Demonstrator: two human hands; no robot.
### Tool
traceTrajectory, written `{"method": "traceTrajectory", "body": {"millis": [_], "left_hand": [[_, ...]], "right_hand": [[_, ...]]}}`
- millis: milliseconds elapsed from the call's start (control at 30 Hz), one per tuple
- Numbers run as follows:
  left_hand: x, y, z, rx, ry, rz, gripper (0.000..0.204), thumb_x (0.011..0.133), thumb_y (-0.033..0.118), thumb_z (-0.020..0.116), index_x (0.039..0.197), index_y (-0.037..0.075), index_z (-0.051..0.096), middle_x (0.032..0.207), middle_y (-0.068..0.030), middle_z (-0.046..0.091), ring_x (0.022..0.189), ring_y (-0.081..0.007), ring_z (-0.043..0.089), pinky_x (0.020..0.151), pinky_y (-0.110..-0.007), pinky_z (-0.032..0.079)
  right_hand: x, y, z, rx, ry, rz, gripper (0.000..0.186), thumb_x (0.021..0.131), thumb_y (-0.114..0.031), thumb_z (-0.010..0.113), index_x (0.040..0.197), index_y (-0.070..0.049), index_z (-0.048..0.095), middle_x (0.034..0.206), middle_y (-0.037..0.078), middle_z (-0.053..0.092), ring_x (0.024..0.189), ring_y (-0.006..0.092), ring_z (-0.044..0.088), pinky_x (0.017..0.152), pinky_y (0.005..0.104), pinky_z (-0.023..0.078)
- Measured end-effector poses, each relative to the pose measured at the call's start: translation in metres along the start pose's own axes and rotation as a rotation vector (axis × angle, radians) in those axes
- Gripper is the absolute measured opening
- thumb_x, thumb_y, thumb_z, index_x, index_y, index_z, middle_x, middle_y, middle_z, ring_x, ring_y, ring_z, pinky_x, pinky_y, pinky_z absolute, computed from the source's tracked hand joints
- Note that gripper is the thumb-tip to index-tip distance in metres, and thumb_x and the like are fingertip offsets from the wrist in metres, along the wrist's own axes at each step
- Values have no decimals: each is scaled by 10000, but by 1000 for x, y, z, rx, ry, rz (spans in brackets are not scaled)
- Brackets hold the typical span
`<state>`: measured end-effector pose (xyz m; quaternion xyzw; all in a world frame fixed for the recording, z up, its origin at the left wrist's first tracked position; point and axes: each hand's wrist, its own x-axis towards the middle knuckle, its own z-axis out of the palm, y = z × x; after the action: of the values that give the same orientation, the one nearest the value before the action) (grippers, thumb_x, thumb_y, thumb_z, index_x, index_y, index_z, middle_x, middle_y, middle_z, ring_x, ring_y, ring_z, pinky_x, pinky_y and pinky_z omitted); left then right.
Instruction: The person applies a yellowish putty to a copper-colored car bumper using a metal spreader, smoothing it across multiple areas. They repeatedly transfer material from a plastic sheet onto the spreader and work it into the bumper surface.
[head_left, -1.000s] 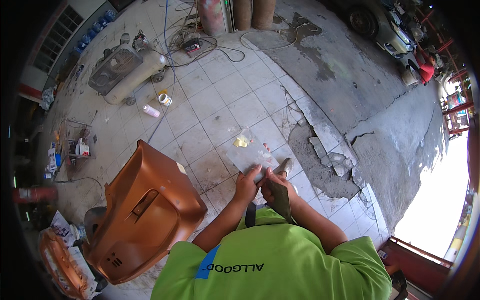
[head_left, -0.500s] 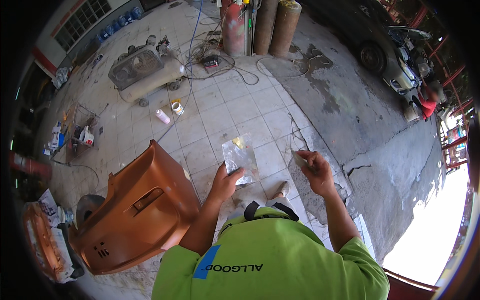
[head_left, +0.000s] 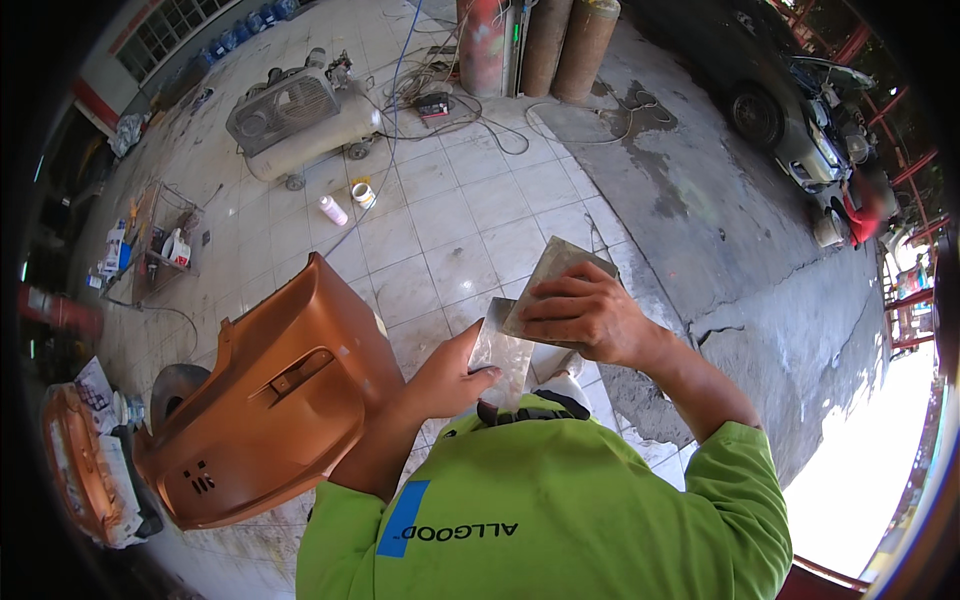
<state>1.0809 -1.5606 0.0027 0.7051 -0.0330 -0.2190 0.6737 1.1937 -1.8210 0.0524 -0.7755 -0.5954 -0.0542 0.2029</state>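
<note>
My left hand (head_left: 447,378) grips the near end of a thin, shiny rectangular plate (head_left: 500,352), thumb on top. My right hand (head_left: 590,315) is wrapped over a flat grey-green spreader (head_left: 558,262), fingers stretched across its face. The spreader's lower edge overlaps the far part of the plate, in front of my body. Any putty on the plate is hidden by the spreader and my right hand. To the left of my hands stands a large copper-orange vehicle body panel (head_left: 270,420) with a recessed handle and small slots.
An air compressor (head_left: 300,130) stands at the far left, with a pink bottle (head_left: 333,209) and white tub (head_left: 363,194) before it. Gas cylinders (head_left: 545,50) are at the back. A wire cart (head_left: 165,240) is at left. A person in red (head_left: 862,215) crouches beside a dark car (head_left: 755,110).
My right hand has come left and turned over, bringing the spreader onto the plate. The plate has moved slightly toward my body, and its yellowish putty patch no longer shows.
</note>
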Motion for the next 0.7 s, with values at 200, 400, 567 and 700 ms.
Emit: {"method": "traceTrajectory", "body": {"millis": [200, 400, 567, 700], "left_hand": [[-13, -19, 0, -1, 82, 136, 655, 967, 7, 668, 1573, -37, 423, 1328, -209, 700, 1195, -204, 677, 1012, -351, 547], [-18, -41, 1, 90, 240, 240, 603, 983, 11, 673, 1536, -64, 446, 1327, -205, 700, 1205, -195, 673, 1011, -348, 547], [-24, 2, -13, -158, 406, 216, 433, 1031, 36, 668, 1435, -31, 526, 1308, -115, 699, 1173, -156, 666, 1006, -335, 536], [-12, -6, 0, -767, 486, 231, 357, 1086, 57, 624, 1433, 14, 549, 1311, -82, 690, 1145, -168, 674, 1006, -348, 551]], "right_hand": [[-7, -13, 35, 166, 59, 122, 376, 835, -115, 798, 1199, -210, 820, 1270, -52, 778, 1242, 195, 696, 1038, 407, 484], [-17, -17, 46, 216, 14, 163, 469, 772, -81, 802, 1221, -216, 812, 1280, -48, 776, 1252, 188, 691, 1038, 415, 485], [-48, -6, 42, 230, 103, 337, 591, 684, 35, 772, 1239, -167, 782, 1326, -2, 744, 1286, 256, 662, 1052, 445, 485], [-18, -49, 41, 420, 441, 111, 627, 672, 117, 768, 1243, -141, 745, 1434, 181, 574, 1373, 411, 562, 1114, 523, 513]]}}
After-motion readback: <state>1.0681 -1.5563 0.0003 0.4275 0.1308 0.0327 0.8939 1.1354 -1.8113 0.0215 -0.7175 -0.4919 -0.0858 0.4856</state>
